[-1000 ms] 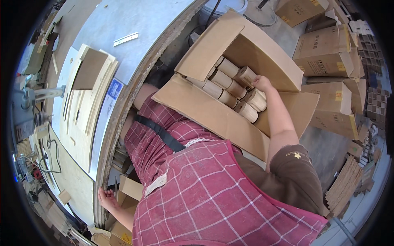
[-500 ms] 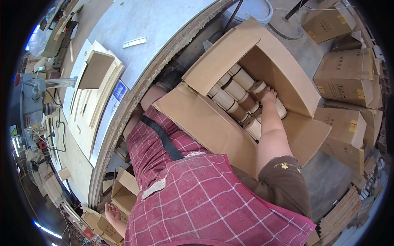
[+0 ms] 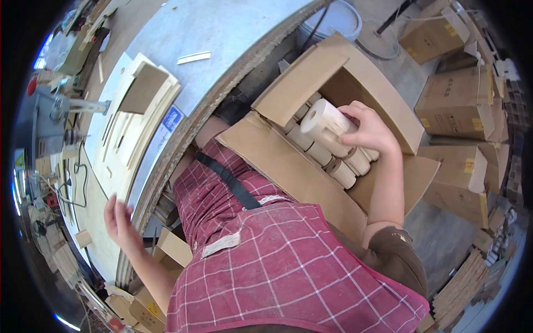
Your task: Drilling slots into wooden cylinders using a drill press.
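Head view: open carton [image 3: 290, 168] holding wooden cylinders [image 3: 342, 174].

- boards [image 3: 139, 122] on the workbench [image 3: 222, 33], left
- carton [image 3: 294, 166] right of the workbench, cylinders [image 3: 340, 173] inside
- one cylinder [image 3: 325, 129] in the right hand [image 3: 375, 132], above the others
- bucket [image 3: 338, 19] behind the carton
- boxes [image 3: 452, 102] right of the carton

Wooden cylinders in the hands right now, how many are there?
1, a pale cylinder in the right hand, over the open carton. The left hand looks empty. More lie inside it, some possibly hidden.
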A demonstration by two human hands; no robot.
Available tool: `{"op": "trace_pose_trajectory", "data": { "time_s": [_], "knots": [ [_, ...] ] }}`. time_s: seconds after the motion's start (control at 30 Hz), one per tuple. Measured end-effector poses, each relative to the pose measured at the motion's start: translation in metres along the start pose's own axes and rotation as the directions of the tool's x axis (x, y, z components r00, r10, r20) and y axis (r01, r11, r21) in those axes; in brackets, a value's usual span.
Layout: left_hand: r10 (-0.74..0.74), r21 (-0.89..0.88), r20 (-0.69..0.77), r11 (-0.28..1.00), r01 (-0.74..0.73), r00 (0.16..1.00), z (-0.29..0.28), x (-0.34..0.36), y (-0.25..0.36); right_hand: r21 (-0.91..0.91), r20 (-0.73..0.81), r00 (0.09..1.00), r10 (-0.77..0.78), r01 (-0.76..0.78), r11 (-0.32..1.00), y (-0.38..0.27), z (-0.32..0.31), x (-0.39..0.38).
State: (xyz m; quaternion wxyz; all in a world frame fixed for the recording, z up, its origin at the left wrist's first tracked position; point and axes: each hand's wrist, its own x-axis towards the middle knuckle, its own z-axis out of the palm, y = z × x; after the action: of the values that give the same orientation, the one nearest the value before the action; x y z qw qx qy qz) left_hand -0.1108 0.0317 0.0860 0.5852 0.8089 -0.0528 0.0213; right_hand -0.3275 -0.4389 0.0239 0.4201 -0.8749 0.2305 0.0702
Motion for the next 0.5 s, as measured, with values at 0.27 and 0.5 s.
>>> {"op": "trace_pose_trajectory", "data": {
  "time_s": [0.27,0.5],
  "knots": [
    [0.528,-0.251,0.660,0.825,-0.506,0.533,0.104,-0.019,0.058,0.216,0.000,0.692,-0.722,0.705,0.676,-0.146,0.035,0.029],
    [0.129,-0.224,0.279,0.972,-0.066,0.952,0.054,-0.043,0.032,0.115,0.091,0.433,-0.897,0.890,0.442,-0.252,0.090,0.064]
  ]
}}
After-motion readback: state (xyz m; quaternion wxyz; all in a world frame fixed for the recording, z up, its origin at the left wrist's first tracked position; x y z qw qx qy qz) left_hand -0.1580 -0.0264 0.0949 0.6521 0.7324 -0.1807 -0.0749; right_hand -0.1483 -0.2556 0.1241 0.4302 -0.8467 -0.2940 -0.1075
